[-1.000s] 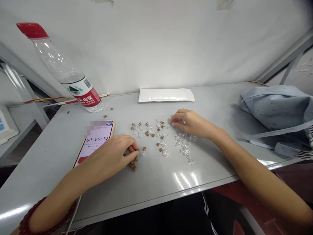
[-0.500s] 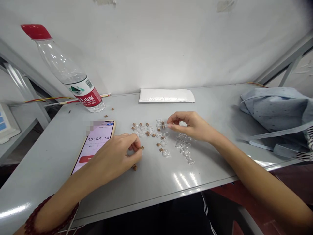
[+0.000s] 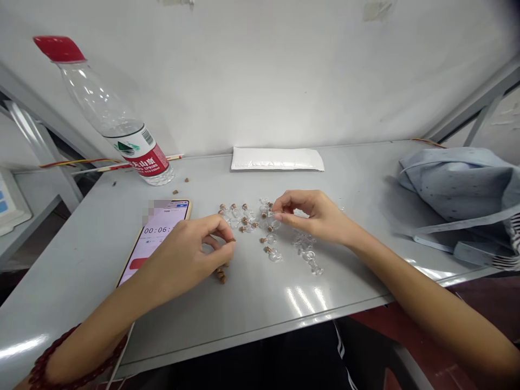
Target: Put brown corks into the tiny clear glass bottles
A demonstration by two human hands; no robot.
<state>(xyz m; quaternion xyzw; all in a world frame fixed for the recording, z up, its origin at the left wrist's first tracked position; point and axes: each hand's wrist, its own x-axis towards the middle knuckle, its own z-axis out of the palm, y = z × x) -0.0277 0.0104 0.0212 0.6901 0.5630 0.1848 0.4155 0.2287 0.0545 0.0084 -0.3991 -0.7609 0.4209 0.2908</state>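
Observation:
My left hand (image 3: 199,246) is closed in a pinch, with the brown edge of a small cork stopper (image 3: 233,240) showing at its fingertips. Below those fingers a few loose cork stoppers (image 3: 221,275) lie on the table. My right hand (image 3: 311,216) has thumb and forefinger pressed together on a tiny clear glass bottle, mostly hidden by the fingers. Several tiny bottles with corks in them (image 3: 273,253) lie between the hands. A cluster of clear bottles without corks (image 3: 311,259) rests below my right hand, partly covered by it.
A phone (image 3: 136,252) showing a timer lies under my left forearm. Behind it stands a water bottle (image 3: 142,149), with two stray corks (image 3: 175,192) nearby. A white packet (image 3: 277,160) lies against the wall. A light blue cloth bag (image 3: 455,179) sits at the right.
My right hand has shifted slightly left and down, over the corked bottles. My left hand has risen a little, still pinching the cork stopper, and uncovers more loose corks.

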